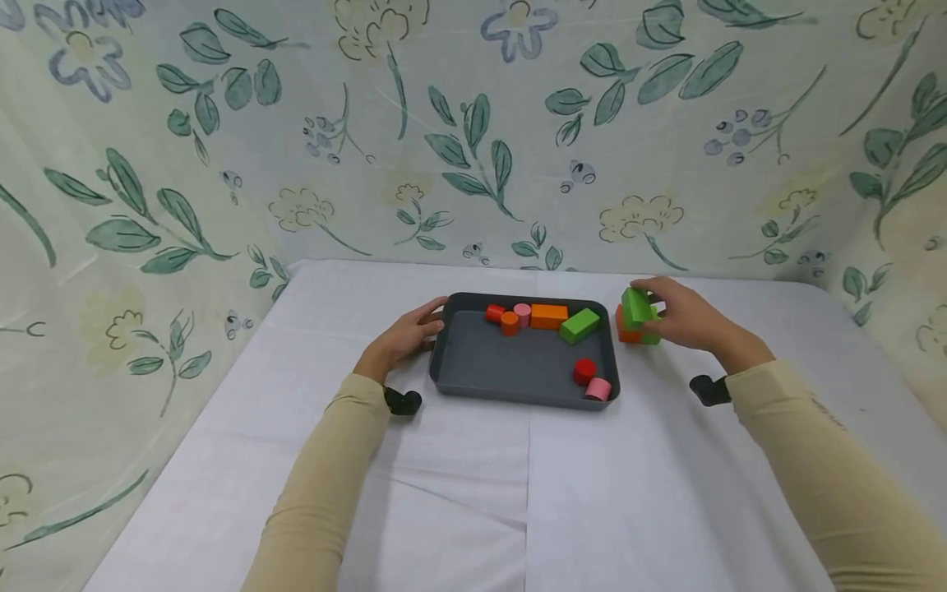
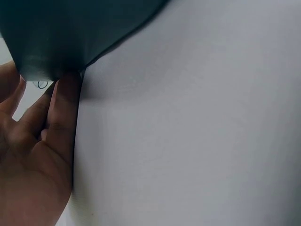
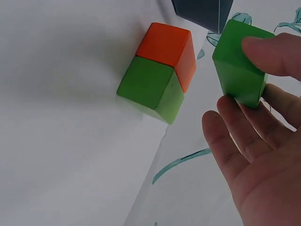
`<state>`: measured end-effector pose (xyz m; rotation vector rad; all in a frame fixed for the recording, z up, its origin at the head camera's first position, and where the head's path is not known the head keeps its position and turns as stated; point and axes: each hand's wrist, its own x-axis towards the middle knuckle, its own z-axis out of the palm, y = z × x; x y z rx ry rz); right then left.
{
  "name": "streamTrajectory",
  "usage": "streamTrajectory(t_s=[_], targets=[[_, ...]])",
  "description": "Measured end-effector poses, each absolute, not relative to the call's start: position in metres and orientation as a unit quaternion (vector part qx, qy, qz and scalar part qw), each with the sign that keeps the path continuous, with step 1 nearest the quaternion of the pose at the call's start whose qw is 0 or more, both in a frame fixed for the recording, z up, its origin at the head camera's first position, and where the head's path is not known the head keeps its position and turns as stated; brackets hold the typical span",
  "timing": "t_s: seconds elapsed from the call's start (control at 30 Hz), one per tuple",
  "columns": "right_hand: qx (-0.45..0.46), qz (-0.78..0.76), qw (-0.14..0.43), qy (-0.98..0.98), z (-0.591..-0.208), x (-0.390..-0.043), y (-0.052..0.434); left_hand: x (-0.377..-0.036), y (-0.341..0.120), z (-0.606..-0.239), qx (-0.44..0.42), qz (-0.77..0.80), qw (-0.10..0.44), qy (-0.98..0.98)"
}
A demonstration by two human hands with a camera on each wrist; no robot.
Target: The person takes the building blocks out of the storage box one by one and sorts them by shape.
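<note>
Our right hand (image 1: 684,319) pinches a green block (image 1: 636,307) above an orange cube (image 3: 169,47) and green cube (image 3: 150,89), right of the tray (image 1: 473,362). Our left hand (image 1: 405,335), fingers relaxed, touches the tray's left rim.

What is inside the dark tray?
The tray holds an orange block, a green block and five small cylinders: red, orange and pink. Nothing hides its floor.

Right hand (image 1: 684,319) on green block (image 1: 636,307)

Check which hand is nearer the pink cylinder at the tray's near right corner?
Right. The right hand holds a green block beyond that corner; the left hand touches the tray's far-side left edge from the pink wooden cylinder.
</note>
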<state>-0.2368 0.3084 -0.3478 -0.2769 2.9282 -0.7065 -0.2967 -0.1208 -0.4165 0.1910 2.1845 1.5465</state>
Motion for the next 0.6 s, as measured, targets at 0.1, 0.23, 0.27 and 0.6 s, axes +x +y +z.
streamTrajectory(t_s=[0.1, 0.23, 0.27, 0.6], targets=[[-0.083, -0.238, 0.056, 0.966, -0.350, -0.235, 0.316, -0.296, -0.121, -0.416, 0.071, 0.563, 0.228, 0.791], [-0.073, -0.247, 0.045, 0.965, -0.352, -0.233, 0.328, -0.296, -0.122, -0.414, 0.071, 0.561, 0.229, 0.792], [-0.070, -0.249, 0.043, 0.965, -0.352, -0.233, 0.330, -0.296, -0.122, -0.414, 0.072, 0.560, 0.229, 0.793], [-0.024, -0.275, 0.045, 0.960, -0.361, -0.233, 0.355, -0.297, -0.122, -0.415, 0.073, 0.561, 0.231, 0.792]])
